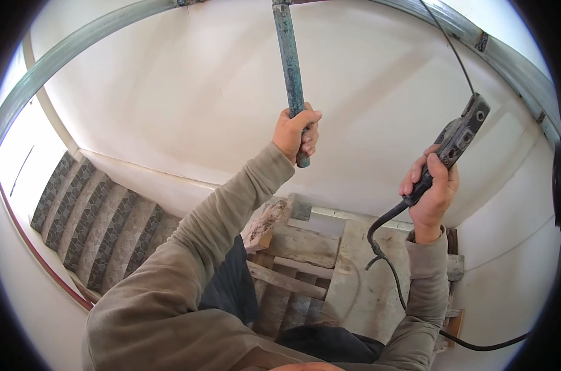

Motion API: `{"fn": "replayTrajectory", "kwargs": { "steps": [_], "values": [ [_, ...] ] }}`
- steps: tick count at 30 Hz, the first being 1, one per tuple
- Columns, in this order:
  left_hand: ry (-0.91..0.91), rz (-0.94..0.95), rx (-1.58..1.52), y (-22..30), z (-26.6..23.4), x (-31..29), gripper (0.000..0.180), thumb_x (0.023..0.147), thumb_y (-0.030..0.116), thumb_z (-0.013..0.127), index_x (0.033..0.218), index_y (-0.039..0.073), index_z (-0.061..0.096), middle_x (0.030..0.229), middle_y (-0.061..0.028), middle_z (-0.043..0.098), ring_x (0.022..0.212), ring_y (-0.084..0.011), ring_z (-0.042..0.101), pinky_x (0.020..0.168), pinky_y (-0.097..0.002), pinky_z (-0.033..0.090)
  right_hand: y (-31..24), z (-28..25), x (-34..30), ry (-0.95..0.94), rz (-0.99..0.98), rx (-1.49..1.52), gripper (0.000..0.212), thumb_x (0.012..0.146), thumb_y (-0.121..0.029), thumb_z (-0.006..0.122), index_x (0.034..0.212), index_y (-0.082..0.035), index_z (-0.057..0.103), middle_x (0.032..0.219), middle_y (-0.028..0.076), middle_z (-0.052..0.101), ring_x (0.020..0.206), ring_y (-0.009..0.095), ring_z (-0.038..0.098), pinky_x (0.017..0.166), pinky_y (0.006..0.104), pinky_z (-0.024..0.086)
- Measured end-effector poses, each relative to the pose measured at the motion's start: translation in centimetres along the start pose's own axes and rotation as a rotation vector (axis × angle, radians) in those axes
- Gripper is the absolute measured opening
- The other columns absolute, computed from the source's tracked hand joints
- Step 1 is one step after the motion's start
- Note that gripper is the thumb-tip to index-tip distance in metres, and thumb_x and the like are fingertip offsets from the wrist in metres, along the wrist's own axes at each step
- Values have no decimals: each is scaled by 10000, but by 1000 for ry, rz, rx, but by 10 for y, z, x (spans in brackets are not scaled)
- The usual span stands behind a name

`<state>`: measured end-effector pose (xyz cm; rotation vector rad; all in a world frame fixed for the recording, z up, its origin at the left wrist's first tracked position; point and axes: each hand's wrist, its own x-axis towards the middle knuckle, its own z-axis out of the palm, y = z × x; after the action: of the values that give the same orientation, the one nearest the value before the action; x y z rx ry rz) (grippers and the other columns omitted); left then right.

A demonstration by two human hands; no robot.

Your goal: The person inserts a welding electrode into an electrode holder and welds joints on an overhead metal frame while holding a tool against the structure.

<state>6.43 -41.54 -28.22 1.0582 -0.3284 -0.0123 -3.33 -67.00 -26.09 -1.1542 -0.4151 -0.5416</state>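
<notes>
My left hand (296,135), raised in the middle, is wrapped round the lower end of a worn blue-green metal pipe (288,59). The pipe runs up to the picture's top edge, where its upper end is cut off. On the right, my right hand (435,188) grips a black welding electrode holder (458,133), tilted up and to the right. A thin welding rod (451,47) sticks out of its jaws and reaches up past the top edge. From the holder's lower end hangs a black cable (373,232), which passes behind my right forearm.
A grey metal rail (64,57) arches across the top, with dark weld marks at its joints. Below me are rough wooden planks (302,247) and a pale board (367,284). Stone-patterned stairs (101,229) descend at left beside a red-brown handrail (36,256). A white wall (188,93) stands ahead.
</notes>
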Motion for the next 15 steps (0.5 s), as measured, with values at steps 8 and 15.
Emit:
{"fn": "replayTrajectory", "kwargs": {
  "steps": [8,15],
  "values": [
    [-5,8,-6,7,-6,5,326,913,169,613,669,159,396,502,28,362,359,-104,337,358,-293,333,2,0,-2,-26,-10,-1,162,981,-173,569,1037,-22,547,637,64,517,421,155,497,407,304,441],
    [-7,-2,17,8,-8,5,334,914,172,613,663,163,392,508,29,361,367,-102,346,363,-293,334,6,-1,-4,-38,22,-9,169,974,-172,568,1037,-18,545,639,69,517,420,161,497,407,309,444]
  ]
}}
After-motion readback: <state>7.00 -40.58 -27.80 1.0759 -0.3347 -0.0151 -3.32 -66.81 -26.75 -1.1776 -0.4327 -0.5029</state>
